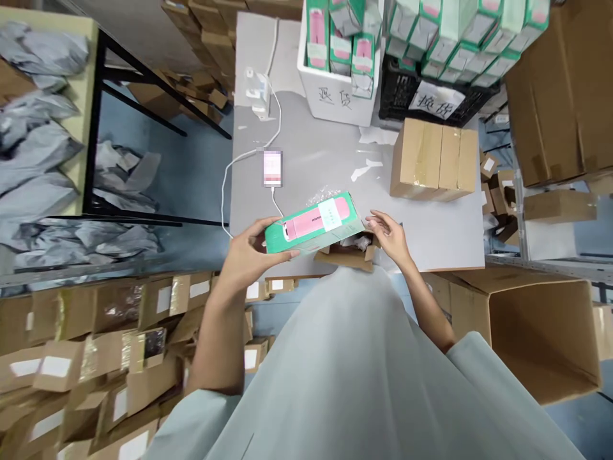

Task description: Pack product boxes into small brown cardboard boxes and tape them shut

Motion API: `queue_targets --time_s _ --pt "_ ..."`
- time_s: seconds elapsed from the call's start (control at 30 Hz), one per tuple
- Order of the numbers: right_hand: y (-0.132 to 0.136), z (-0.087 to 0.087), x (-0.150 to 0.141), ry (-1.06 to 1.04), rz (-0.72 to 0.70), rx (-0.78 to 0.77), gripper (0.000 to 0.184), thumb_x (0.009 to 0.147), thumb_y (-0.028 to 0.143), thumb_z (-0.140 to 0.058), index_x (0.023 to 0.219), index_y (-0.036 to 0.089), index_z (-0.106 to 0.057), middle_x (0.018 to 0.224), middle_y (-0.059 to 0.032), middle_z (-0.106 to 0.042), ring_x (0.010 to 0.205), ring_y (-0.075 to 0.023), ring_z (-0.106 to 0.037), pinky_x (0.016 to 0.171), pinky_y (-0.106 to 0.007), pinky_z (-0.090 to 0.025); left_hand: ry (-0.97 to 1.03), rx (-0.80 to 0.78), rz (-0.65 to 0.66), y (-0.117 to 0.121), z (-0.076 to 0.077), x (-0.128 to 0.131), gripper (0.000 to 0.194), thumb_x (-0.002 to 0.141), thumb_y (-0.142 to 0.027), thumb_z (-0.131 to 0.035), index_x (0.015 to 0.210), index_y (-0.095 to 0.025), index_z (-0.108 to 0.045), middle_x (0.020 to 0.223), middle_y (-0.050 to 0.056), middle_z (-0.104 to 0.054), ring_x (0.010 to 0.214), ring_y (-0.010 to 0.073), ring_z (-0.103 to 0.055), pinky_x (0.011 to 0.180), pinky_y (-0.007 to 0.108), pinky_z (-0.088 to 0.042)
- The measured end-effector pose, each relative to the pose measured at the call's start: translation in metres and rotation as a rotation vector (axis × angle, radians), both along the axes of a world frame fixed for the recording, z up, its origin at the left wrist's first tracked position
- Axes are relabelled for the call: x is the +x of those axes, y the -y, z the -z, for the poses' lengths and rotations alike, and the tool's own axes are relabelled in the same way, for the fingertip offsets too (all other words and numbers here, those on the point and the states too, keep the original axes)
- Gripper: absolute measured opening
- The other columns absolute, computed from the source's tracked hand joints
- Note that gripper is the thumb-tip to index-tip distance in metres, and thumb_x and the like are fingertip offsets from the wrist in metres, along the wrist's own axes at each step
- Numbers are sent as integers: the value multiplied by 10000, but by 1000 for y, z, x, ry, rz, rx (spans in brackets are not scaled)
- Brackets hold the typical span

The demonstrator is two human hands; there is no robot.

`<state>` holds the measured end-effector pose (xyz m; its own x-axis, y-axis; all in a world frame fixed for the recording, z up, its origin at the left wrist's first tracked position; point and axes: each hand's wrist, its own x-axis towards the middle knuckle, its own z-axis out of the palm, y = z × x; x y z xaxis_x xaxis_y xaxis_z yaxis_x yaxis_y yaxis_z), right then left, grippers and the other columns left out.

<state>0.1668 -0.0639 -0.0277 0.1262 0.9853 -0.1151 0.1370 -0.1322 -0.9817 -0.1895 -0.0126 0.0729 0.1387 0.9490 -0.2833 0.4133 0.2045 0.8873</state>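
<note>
A long green box with a picture of a pink device and a white label is raised above the table's front edge, slightly tilted. My left hand grips its left end, thumb along the near side and fingers behind. At the other end, my right hand has its fingers apart and bent, with the fingertips by the box's end; whether they touch it I cannot tell. Under the green box lies an opened small cardboard box, partly hidden, with some whitish wrapping inside.
A white bin and a black crate hold similar green boxes at the back. Taped cardboard boxes stand at the right. A phone-like device is on a cable. A large open carton and piled parcels flank me.
</note>
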Motion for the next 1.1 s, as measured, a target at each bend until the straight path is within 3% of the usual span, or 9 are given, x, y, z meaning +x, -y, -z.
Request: queue_targets --time_s 0.1,0.17,0.27,0.37,0.47,0.7,0.83,0.97,1.1 --pt "-7 -41 -5 -113 -16 112 740 1030 717 -831 1638 326 -672 1627 -154 -743 1422 -319 -771 1157 -483 -678 373 -116 -153 -4 21 22 967 514 -440 -1179 1369 -243 -772 1351 100 -814 1193 316 -789 916 365 -704" --pt "-19 -63 -10 -147 -29 178 798 997 717 -873 1667 360 -628 1749 -150 -640 1519 -340 -710 1192 -518 -663 604 -215 -198 -4 29 44 942 559 -395 -1171 1392 -289 -746 1386 84 -821 1200 312 -812 936 378 -719" --pt "-47 -85 -18 -186 -7 261 818 968 728 -898 1651 368 -627 1775 -142 -606 1552 -354 -676 1226 -544 -642 886 -383 -175 -5 30 77 867 740 -381 -1089 1507 -317 -690 1437 94 -837 1185 327 -848 989 471 -745" --pt "-77 -99 -23 -197 32 321 794 940 726 -919 1598 355 -674 1747 -136 -621 1467 -339 -712 1167 -500 -669 1031 -441 -167 -12 20 101 854 842 -282 -999 1615 -321 -638 1407 86 -862 1073 267 -877 905 378 -763" --pt "-101 -114 -28 -189 70 377 726 938 716 -916 1525 331 -730 1700 -131 -654 1397 -317 -732 1090 -441 -686 1069 -411 -147 -26 2 115 874 872 -185 -950 1663 -322 -607 1389 81 -874 1011 220 -884 836 283 -753" --pt "-124 -148 -31 -130 74 564 631 1034 644 -838 1555 301 -740 1633 -152 -698 1357 -301 -762 1075 -408 -690 1093 -305 -53 -51 -43 120 872 891 -149 -927 1680 -317 -596 1338 70 -891 1044 236 -896 850 294 -767" --pt "-119 -165 -8 226 73 701 568 1154 369 -637 1722 349 -636 1825 -152 -518 1490 -306 -705 1167 -463 -672 1097 -383 -62 -58 -58 109 741 956 -185 -838 1662 -243 -620 1235 86 -910 965 231 -897 758 256 -746" --pt "-105 -180 24 702 -27 742 884 1042 77 -593 1852 406 -457 1983 -133 -254 1586 -355 -640 1235 -578 -638 998 -411 -17 -68 -69 84 674 947 -189 -813 1603 -208 -660 1069 65 -910 809 215 -875 628 230 -699" --pt "-98 -179 34 861 -150 701 908 933 2 -685 1762 358 -578 1945 -148 -367 1564 -377 -668 1220 -578 -651 873 -399 145 -83 -80 55 456 961 -266 -859 1402 -184 -776 852 44 -851 642 215 -806 499 235 -615"
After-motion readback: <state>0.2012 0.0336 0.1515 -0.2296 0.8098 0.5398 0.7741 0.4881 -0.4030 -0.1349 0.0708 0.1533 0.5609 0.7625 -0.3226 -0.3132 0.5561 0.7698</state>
